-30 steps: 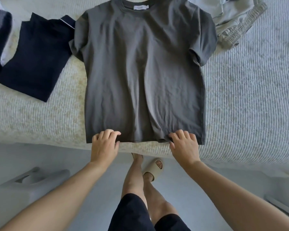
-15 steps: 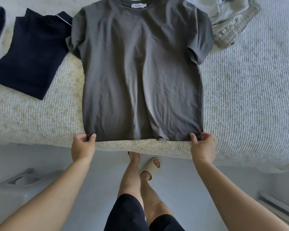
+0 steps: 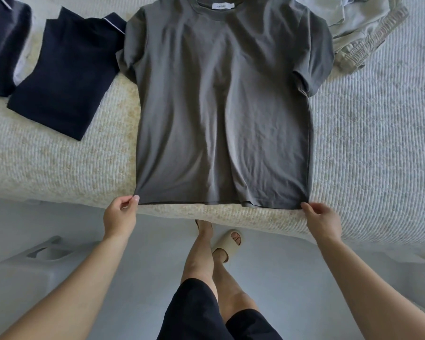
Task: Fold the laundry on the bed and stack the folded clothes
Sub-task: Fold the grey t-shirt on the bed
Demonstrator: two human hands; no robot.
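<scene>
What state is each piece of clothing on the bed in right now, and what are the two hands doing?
grey T-shirt: spread flat, unfolded
navy garment: folded
pale garment: crumpled, unfolded
left hand: pinches the shirt's hem corner
right hand: holds the other hem corner

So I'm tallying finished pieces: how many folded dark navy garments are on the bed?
2: one folded navy garment left of the grey T-shirt, another at the far left edge, partly cut off. More may lie outside the frame.
</scene>
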